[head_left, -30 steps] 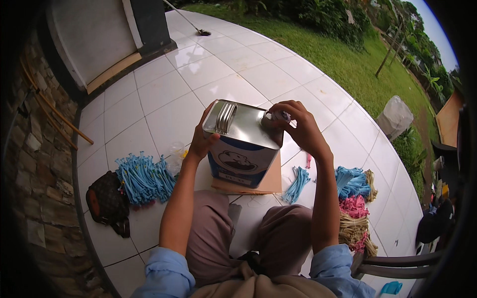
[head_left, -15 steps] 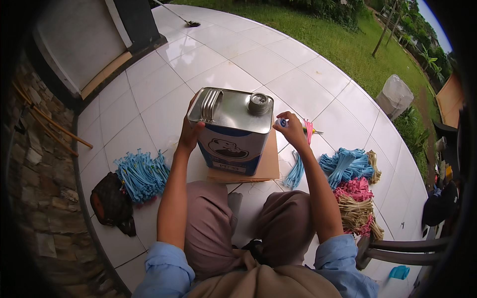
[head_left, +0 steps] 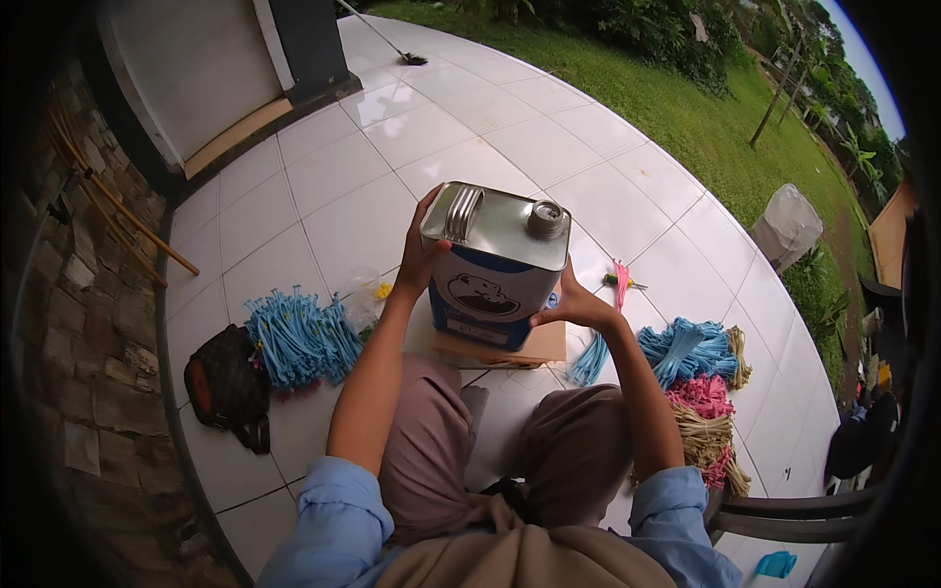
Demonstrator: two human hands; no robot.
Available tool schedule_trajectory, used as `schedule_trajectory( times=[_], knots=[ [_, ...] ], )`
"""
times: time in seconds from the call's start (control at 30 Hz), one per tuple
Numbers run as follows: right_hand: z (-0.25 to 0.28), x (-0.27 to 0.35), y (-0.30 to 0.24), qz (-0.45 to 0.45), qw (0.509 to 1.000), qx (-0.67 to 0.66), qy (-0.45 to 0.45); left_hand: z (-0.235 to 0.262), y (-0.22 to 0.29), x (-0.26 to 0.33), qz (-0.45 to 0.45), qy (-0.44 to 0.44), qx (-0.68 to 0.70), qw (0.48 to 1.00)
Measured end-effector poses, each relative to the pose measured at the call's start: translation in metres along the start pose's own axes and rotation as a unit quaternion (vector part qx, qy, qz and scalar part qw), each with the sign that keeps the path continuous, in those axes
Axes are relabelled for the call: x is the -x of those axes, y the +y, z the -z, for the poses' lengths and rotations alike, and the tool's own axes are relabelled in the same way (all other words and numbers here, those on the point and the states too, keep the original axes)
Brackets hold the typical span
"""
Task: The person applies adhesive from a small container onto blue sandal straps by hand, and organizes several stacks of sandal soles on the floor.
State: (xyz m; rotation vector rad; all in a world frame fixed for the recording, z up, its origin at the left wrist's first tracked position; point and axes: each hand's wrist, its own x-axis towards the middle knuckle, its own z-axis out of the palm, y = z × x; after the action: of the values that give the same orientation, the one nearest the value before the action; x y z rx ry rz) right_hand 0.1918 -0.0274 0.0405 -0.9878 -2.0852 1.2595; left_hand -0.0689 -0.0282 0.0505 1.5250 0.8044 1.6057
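Observation:
A rectangular metal can (head_left: pixel 488 286), blue and white with a drawn picture on its front, stands over a brown cardboard piece (head_left: pixel 545 345) in front of my knees. Its silver top carries a folded handle and a round grey spout (head_left: pixel 547 219). My left hand (head_left: pixel 421 253) is closed round the can's left side, thumb on the front near the top edge. On the lower right side, my right hand (head_left: pixel 580 302) presses its palm and thumb against it. Something small and bluish shows between that hand and the can, mostly hidden. Whether the can's base touches the cardboard, I cannot tell.
Light-blue strand bundles (head_left: pixel 299 338) lie left beside a dark bag (head_left: pixel 227 382). To the right are blue bundles (head_left: pixel 686 350), beige and pink bundles (head_left: pixel 701 426), and pink strands (head_left: pixel 620 282) by a small tool. A dark chair-like frame (head_left: pixel 794 517) stands lower right.
My right hand has come from beside the can, where it held a small round white-and-blue object, onto the can's right side. The left hand keeps its grip. The whole view has shifted.

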Motion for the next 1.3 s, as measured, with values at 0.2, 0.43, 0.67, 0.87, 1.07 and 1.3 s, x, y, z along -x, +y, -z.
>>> schedule_trajectory(
  times=[0.2, 0.43, 0.67, 0.87, 1.07, 1.3],
  knots=[
    [-0.014, -0.002, -0.003, 0.06, 0.985, -0.133, 0.088, -0.015, 0.018, -0.011, -0.007, 0.001, -0.004, 1.0],
    [-0.049, -0.031, -0.085, 0.15, 0.914, -0.236, 0.296, 0.021, 0.085, -0.043, -0.052, 0.056, -0.094, 0.993],
    [-0.076, -0.075, -0.099, 0.137, 0.838, -0.396, 0.35, 0.071, 0.0, 0.033, 0.031, 0.403, -0.048, 0.913],
    [-0.09, -0.092, -0.068, 0.085, 0.778, -0.514, 0.35, 0.026, -0.066, 0.099, 0.115, 0.233, 0.304, 0.917],
    [-0.094, -0.096, -0.014, 0.057, 0.801, -0.488, 0.342, 0.013, -0.072, 0.084, 0.153, 0.326, 0.282, 0.889],
    [-0.081, -0.085, 0.01, 0.011, 0.822, -0.484, 0.3, 0.046, -0.074, 0.065, 0.127, 0.304, 0.221, 0.918]
  ],
)
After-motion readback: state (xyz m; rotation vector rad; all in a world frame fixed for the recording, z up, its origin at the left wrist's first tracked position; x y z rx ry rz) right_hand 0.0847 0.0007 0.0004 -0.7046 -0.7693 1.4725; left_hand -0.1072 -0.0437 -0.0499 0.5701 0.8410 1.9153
